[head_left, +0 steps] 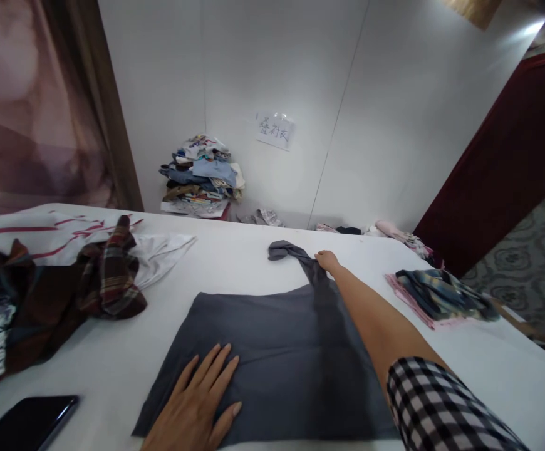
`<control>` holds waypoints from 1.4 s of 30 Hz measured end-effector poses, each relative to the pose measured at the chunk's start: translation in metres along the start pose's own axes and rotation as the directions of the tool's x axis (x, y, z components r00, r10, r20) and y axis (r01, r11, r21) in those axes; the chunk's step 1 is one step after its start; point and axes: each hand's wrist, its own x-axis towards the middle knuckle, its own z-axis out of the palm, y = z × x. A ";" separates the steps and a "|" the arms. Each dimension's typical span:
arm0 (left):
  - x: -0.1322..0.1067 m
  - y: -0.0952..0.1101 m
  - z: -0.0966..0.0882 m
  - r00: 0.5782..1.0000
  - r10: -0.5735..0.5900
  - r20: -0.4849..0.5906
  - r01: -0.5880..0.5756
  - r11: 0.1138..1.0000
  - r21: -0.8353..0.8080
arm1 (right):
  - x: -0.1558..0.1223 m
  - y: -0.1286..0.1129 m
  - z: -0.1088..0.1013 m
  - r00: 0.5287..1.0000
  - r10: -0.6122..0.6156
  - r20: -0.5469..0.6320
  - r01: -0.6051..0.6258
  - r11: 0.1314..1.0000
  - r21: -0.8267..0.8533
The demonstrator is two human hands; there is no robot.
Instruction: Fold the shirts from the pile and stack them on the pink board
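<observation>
A dark grey garment [272, 351] lies spread on the white table in front of me, its body roughly rectangular. My left hand [197, 401] rests flat on its lower left part, fingers spread. At the garment's far right corner, my right hand [327, 262] is closed on a narrow twisted piece of the same cloth, which looks like a sleeve [295, 250]. That piece bends away to the left, and its curled end lies on the table beyond the garment's far edge. My right forearm passes over the garment's right side.
Rumpled clothes, including a brown plaid garment [117, 282], lie at the left. A black phone [28, 423] is at the near left. Folded clothes [441, 294] sit at the right. Behind the table rises a clothes pile [204, 172]; a paper sign [275, 131] hangs on the wall.
</observation>
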 end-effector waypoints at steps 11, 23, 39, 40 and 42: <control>0.003 -0.002 -0.005 0.998 0.057 0.009 -0.057 0.998 0.029 | 0.011 -0.012 0.019 0.999 0.021 0.038 -0.029 0.973 0.228; 0.000 0.000 0.005 1.000 0.019 0.002 -0.019 1.000 -0.007 | -0.039 -0.008 -0.047 0.994 -0.020 -0.105 0.102 0.462 0.881; 0.141 0.004 -0.025 0.925 -0.077 0.373 0.208 0.923 -0.325 | -0.242 -0.003 -0.049 0.505 -0.800 0.325 0.809 0.570 0.147; 0.157 0.007 -0.017 0.911 -0.067 0.407 0.205 0.930 -0.306 | -0.246 -0.001 -0.047 0.509 -0.793 0.335 0.802 0.578 0.150; 0.184 0.011 0.003 0.871 -0.049 0.489 0.203 0.942 -0.266 | -0.247 0.006 -0.046 0.535 -0.782 0.321 0.775 0.605 0.183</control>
